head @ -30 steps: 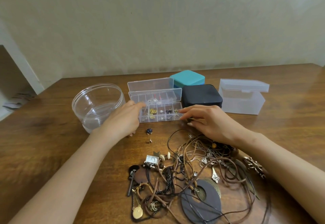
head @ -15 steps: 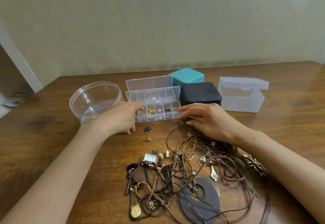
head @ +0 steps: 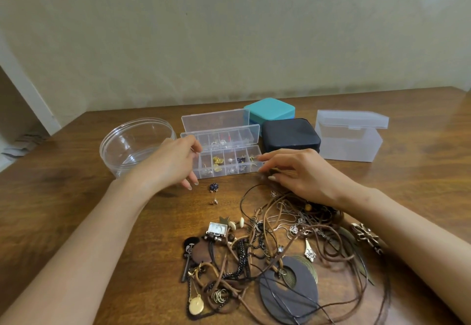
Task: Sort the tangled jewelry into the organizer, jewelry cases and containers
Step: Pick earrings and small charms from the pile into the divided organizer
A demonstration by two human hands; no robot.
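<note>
Left of centre, beside the clear bowl [head: 114, 161], the left hand [head: 170, 166] still grips the left end of the open organizer [head: 230, 173], thumb on its rim. The right hand [head: 300, 171] stays at the organizer's right front corner, fingers stretched out and touching it. The tangled jewelry [head: 275, 255] lies unmoved in the lower middle.

Soft, dimmish warm indoor light; faint shadows; mild sheen on table [head: 420, 120]; wide-angle curvature at edges; detail slightly soft.
</note>
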